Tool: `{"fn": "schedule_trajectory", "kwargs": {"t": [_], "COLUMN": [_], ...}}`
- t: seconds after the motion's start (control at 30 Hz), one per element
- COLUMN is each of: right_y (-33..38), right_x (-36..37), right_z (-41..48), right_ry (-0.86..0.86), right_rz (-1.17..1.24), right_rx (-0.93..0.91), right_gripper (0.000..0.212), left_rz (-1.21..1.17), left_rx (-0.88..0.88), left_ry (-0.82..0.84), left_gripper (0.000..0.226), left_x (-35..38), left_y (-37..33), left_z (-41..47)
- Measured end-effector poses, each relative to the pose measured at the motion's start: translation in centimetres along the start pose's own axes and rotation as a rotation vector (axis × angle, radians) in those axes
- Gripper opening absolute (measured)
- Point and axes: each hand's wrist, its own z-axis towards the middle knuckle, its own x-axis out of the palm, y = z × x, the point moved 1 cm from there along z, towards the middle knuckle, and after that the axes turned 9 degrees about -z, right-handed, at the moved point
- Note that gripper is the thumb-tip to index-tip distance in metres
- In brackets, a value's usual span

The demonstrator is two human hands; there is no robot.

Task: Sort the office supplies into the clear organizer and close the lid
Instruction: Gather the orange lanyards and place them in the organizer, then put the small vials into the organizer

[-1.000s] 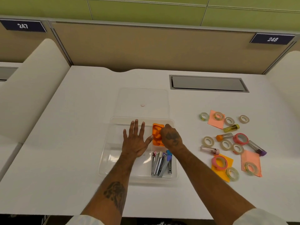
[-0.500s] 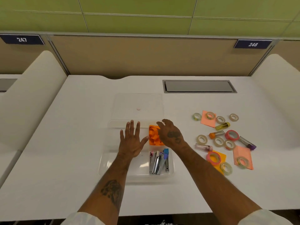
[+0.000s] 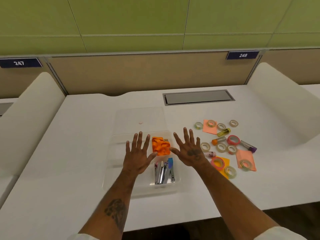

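Note:
The clear organizer (image 3: 110, 181) sits on the white desk, its clear lid (image 3: 140, 116) lying flat just behind it. Orange pieces (image 3: 161, 147) fill its back right compartment, and several staplers (image 3: 164, 172) lie in the front right one. My left hand (image 3: 138, 153) hovers flat over the organizer's middle, fingers spread, holding nothing. My right hand (image 3: 189, 149) is spread over the organizer's right edge, also empty. To the right lie several tape rolls (image 3: 221, 147), small tubes (image 3: 223, 132) and sticky notes (image 3: 209, 126).
A grey cable hatch (image 3: 197, 97) is set into the desk at the back right. White curved dividers (image 3: 284, 108) rise on both sides, and a tan partition stands behind. The desk's front edge (image 3: 173, 220) is near my forearms.
My right hand has lifted off the orange pieces and opened flat, moving right. My left hand stays spread over the organizer. The camera has tilted up.

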Motion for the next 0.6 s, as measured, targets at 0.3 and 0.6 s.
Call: {"fn": "schedule_trajectory", "kwargs": {"t": [0.3,0.6], "right_y": [-8.3,-18.5], "right_x": [1.5,4.2], "right_z": [-0.9,0.3], "right_ry": [0.006,0.104], "right_rz": [0.037,-0.003], "right_rx": [0.108,0.124], "right_gripper": [0.079,0.075], "left_rz": [-0.01,-0.066], "left_rx": [0.15,0.208], "left_ry": [0.043,0.157], "left_gripper": [0.083,0.075], "left_x": [2.1,5.7], "left_y": [-7.9,-17.3], "left_z": [4.0,8.0]}}
